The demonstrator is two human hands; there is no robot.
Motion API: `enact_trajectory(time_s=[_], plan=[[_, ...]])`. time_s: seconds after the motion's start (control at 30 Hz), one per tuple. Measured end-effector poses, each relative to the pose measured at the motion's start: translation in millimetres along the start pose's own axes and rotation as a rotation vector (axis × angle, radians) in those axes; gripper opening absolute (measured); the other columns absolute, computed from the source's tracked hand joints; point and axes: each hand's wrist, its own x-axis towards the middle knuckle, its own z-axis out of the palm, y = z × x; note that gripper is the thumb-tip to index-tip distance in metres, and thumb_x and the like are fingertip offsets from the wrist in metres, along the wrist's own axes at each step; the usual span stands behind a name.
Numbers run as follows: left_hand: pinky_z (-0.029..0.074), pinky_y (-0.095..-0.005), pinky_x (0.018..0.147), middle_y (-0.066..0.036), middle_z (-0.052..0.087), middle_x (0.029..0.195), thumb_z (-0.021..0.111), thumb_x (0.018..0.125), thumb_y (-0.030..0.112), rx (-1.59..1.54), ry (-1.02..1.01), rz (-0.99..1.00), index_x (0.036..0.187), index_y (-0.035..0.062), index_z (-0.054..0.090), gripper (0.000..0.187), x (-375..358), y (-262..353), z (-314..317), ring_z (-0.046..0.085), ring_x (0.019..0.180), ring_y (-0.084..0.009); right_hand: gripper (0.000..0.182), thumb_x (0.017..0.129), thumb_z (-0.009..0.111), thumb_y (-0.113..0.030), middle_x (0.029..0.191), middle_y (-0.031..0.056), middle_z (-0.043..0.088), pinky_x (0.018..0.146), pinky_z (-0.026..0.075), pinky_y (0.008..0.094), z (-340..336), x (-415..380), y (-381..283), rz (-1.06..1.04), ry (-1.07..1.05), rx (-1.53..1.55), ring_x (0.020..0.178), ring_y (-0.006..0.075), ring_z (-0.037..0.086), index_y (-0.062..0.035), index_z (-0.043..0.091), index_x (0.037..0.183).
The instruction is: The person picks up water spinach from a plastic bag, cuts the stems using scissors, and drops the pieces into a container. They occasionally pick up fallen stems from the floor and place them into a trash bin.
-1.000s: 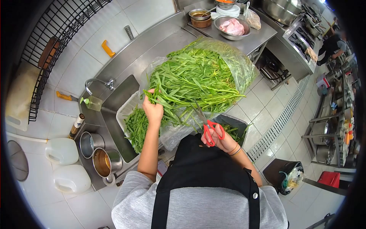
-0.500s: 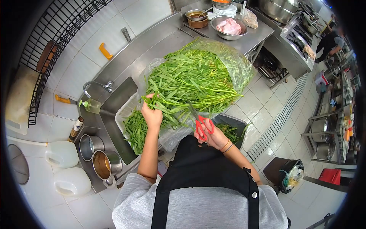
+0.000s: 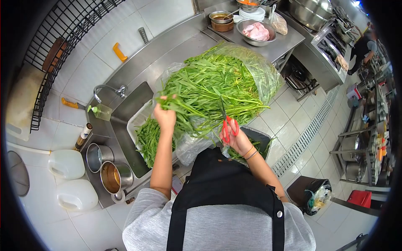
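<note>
My left hand point(image 3: 166, 119) is closed around a small bunch of long-leaved greens point(image 3: 181, 109), much like water spinach. Red-handled scissors point(image 3: 234, 128) are in my right hand point(image 3: 239, 144), blades pointing away from me, close to the stems. Between and beyond both hands lies a big heap of the same greens point(image 3: 217, 79) in a clear plastic bag point(image 3: 268, 79). More leaves point(image 3: 150, 140) fill a white basket point(image 3: 133, 126) at the sink, left of my left forearm. Under my right hand is a dark bin point(image 3: 267, 141) with green scraps inside.
The steel sink point(image 3: 140, 100) with a tap point(image 3: 120, 91) is on the left, near two pots point(image 3: 117, 178) and white jugs point(image 3: 77, 194). A bowl of raw meat point(image 3: 256, 32) stands on the back counter. A trash bin point(image 3: 301, 190) is at right; another person point(image 3: 363, 50) stands far off.
My right hand with the scissors has moved slightly right and up, and the blades now point more straight away. My left hand has shifted slightly, still gripping greens.
</note>
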Motion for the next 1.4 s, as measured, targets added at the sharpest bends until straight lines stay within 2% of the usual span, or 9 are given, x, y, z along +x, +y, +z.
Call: enact_trajectory(time_s=[0.1,0.17,0.2,0.33,0.6,1.03,1.23,1.33,1.4], plan=[[0.048,-0.0300,0.065,-0.008,0.065,0.078,0.066,0.074,0.006,0.100,-0.239,0.211,0.090,0.0033,0.064,0.016,11.9,4.4,24.1,0.062,0.071,-0.0177,0.057,0.088,0.034,-0.060,0.073,0.0055,0.053,0.056,0.042,0.0255,-7.2,16.2,-3.0,0.003,0.108,-0.122,0.058,0.0143,0.048,-0.0093,0.049,0.069],[0.050,-0.0345,0.068,-0.009,0.064,0.096,0.066,0.070,0.009,0.310,-0.435,0.345,0.101,0.0183,0.066,0.032,19.2,14.2,37.7,0.062,0.082,-0.0275,0.055,0.089,0.035,-0.059,0.073,0.0058,0.053,0.055,0.042,0.0259,-6.3,18.5,-4.2,-0.109,0.219,-0.163,0.057,0.0142,0.047,-0.0092,0.049,0.069],[0.050,-0.0368,0.069,-0.009,0.063,0.100,0.064,0.071,0.008,0.416,-0.545,0.291,0.110,0.0279,0.062,0.044,22.0,20.6,44.8,0.061,0.084,-0.0290,0.053,0.090,0.036,-0.057,0.072,0.0060,0.053,0.056,0.041,0.0258,-4.5,16.9,-5.9,-0.146,0.228,-0.157,0.057,0.0141,0.047,-0.0089,0.049,0.069],[0.051,-0.0382,0.071,-0.009,0.062,0.104,0.063,0.071,0.006,0.624,-0.622,0.302,0.116,0.0301,0.058,0.051,31.7,15.7,75.4,0.061,0.084,-0.0290,0.054,0.090,0.035,-0.056,0.072,0.0056,0.052,0.056,0.041,0.0257,-3.4,13.0,-0.1,-0.189,0.202,-0.178,0.058,0.0139,0.047,-0.0087,0.049,0.070],[0.048,-0.0375,0.071,-0.008,0.064,0.099,0.066,0.067,0.001,0.417,-0.431,0.330,0.097,0.0147,0.065,0.033,26.3,9.8,76.1,0.060,0.087,-0.0304,0.054,0.088,0.042,-0.056,0.063,0.0010,0.050,0.052,0.037,0.0217,-1.7,12.7,5.1,-0.168,0.143,-0.231,0.054,0.0086,0.043,-0.0072,0.053,0.067],[0.048,-0.0335,0.072,-0.008,0.064,0.098,0.065,0.064,-0.007,0.319,-0.386,0.280,0.096,0.0144,0.066,0.038,8.2,14.2,49.5,0.060,0.088,-0.0296,0.042,0.092,0.047,-0.042,0.064,-0.0005,0.050,0.056,0.037,0.0210,3.3,13.4,13.5,-0.224,0.060,-0.324,0.058,0.0071,0.044,-0.0065,0.052,0.070],[0.048,-0.0336,0.069,-0.009,0.066,0.090,0.064,0.070,-0.001,0.213,-0.268,0.127,0.096,0.0107,0.065,0.029,20.0,17.5,34.1,0.064,0.081,-0.0269,0.044,0.092,0.043,-0.045,0.065,0.0041,0.050,0.056,0.039,0.0241,1.5,-2.7,14.1,-0.132,-0.011,-0.186,0.057,0.0130,0.046,-0.0086,0.047,0.068],[0.045,-0.0275,0.064,-0.005,0.065,0.073,0.068,0.080,0.023,-0.006,-0.145,0.055,0.086,0.0017,0.063,0.022,28.4,8.1,30.0,0.056,0.069,-0.0095,0.046,0.092,0.041,-0.047,0.066,0.0054,0.051,0.057,0.041,0.0245,6.9,-3.4,10.6,-0.087,0.060,-0.064,0.059,0.0137,0.048,-0.0086,0.048,0.067],[0.046,-0.0275,0.064,-0.005,0.065,0.073,0.069,0.080,0.022,0.008,-0.134,0.068,0.085,0.0018,0.063,0.022,29.9,5.2,27.6,0.057,0.069,-0.0102,0.047,0.092,0.040,-0.048,0.066,0.0054,0.052,0.057,0.041,0.0247,-1.9,3.3,12.5,-0.064,0.063,-0.063,0.059,0.0135,0.048,-0.0085,0.048,0.066]])
